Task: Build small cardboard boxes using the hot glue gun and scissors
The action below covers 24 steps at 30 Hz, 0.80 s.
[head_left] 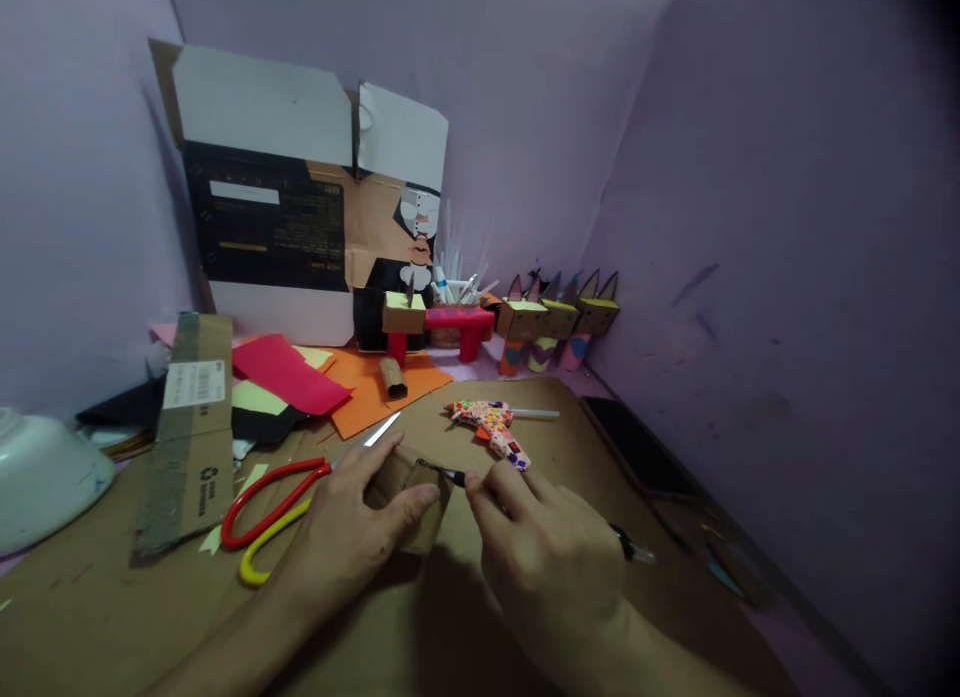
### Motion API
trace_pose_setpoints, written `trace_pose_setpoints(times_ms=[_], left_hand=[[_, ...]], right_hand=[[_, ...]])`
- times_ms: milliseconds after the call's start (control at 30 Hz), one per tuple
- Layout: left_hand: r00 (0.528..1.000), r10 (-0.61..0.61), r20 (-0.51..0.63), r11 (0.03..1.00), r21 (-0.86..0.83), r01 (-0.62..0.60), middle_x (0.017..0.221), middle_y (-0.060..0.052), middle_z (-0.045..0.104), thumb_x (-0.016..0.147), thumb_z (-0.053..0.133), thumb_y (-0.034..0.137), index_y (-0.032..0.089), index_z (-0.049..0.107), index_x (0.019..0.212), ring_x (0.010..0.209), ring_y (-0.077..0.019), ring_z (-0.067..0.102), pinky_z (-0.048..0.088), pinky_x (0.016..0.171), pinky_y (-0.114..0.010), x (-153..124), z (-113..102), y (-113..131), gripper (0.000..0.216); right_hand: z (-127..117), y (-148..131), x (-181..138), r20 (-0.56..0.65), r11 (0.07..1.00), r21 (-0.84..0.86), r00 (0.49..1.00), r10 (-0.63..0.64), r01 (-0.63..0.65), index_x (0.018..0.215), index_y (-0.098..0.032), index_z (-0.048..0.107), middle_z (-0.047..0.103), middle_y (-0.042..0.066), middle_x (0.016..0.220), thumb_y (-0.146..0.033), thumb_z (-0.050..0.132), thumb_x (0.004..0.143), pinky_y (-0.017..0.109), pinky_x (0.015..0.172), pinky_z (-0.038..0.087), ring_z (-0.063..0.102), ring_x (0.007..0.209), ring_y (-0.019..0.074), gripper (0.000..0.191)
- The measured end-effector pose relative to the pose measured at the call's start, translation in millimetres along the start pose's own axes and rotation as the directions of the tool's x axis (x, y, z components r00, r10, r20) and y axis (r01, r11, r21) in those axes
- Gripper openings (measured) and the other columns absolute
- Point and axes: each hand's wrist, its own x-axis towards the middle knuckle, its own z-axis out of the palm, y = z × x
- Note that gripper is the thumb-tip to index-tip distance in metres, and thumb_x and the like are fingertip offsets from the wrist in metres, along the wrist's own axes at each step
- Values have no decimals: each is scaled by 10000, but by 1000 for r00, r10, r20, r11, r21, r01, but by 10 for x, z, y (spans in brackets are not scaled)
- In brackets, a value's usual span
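My left hand (352,527) is closed on a small brown cardboard box (431,527), steadying it above the cardboard work mat, with the thumb across its top. In my right hand (551,552) is a slim pen-like tool (453,476), gripped between thumb and fingers. Its dark tip touches the box beside a short dark line; whether it is a pen or a craft knife, I cannot tell. The tool's rear end sticks out behind my hand. Scissors (274,512) with red and yellow handles lie beside and partly under my left hand.
A patterned glue gun (491,424) lies beyond my hands. Coloured paper (289,372), a cardboard strip (196,427) and a short cardboard tube (392,378) lie left. Cardboard animal figures (523,320) stand at the back. A dark phone-like slab (637,447) is right; a pale rounded object (45,482) left.
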Motion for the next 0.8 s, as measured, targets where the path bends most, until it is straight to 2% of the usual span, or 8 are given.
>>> trace_pose_setpoints(times_ms=[200, 300, 367, 433, 500, 633, 800], left_hand=[[1000, -17, -4, 1000, -7, 17, 1333, -143, 528, 666, 555, 559, 101, 511, 1287, 1257, -318, 453, 320, 1077, -485, -2, 1, 41, 772], [1000, 3, 8, 1000, -2, -3, 1340, -148, 519, 665, 571, 546, 97, 513, 1282, 1261, -312, 446, 301, 1087, -483, -5, -12, 35, 766], [1000, 16, 13, 1000, 0, -16, 1340, -146, 518, 657, 589, 529, 111, 526, 1268, 1257, -316, 448, 299, 1084, -494, -17, -26, 33, 743], [999, 28, 19, 1000, -8, -28, 1331, -138, 526, 652, 605, 510, 132, 539, 1251, 1250, -318, 453, 311, 1073, -503, -33, -37, 30, 712], [999, 37, 30, 999, -24, -37, 1317, -124, 538, 654, 617, 499, 155, 541, 1242, 1239, -316, 463, 333, 1058, -504, -47, -42, 23, 686], [997, 62, 46, 996, -64, -59, 1297, -89, 552, 672, 636, 486, 207, 536, 1228, 1215, -300, 487, 366, 1037, -486, -59, -45, -14, 630], [991, 78, 108, 996, -53, -73, 1279, -79, 554, 695, 637, 437, 236, 507, 1219, 1189, -299, 504, 410, 997, -470, -67, -101, -62, 576]], right_hand=[[-42, 6, 88, 43, 994, -9, 993, -109, 109, 602, -190, 658, 647, 14, 613, -69, 510, 797, 323, 522, 234, 486, 535, 167, 273], [-50, 138, 170, 176, 991, 56, 976, -131, 123, 608, -196, 678, 668, 8, 636, -85, 617, 728, 309, 473, 206, 518, 516, 150, 174], [-41, 272, 252, 330, 987, 154, 939, -91, 42, 623, -219, 703, 682, -16, 664, -101, 694, 680, 287, 447, 185, 534, 498, 127, 132], [-13, 412, 339, 471, 954, 284, 880, -50, -98, 685, -250, 736, 705, -36, 734, -155, 751, 666, 257, 465, 238, 579, 558, 119, 98], [34, 529, 408, 564, 888, 401, 824, -47, -224, 729, -265, 755, 704, -45, 729, -178, 788, 646, 235, 513, 307, 601, 619, 120, 125], [151, 641, 456, 659, 763, 524, 748, -81, -379, 725, -226, 768, 689, -28, 700, -161, 828, 593, 225, 560, 372, 593, 627, 119, 158], [277, 665, 417, 672, 606, 650, 720, -174, -459, 715, -183, 766, 653, -18, 641, -153, 819, 597, 222, 553, 394, 565, 604, 113, 132]])
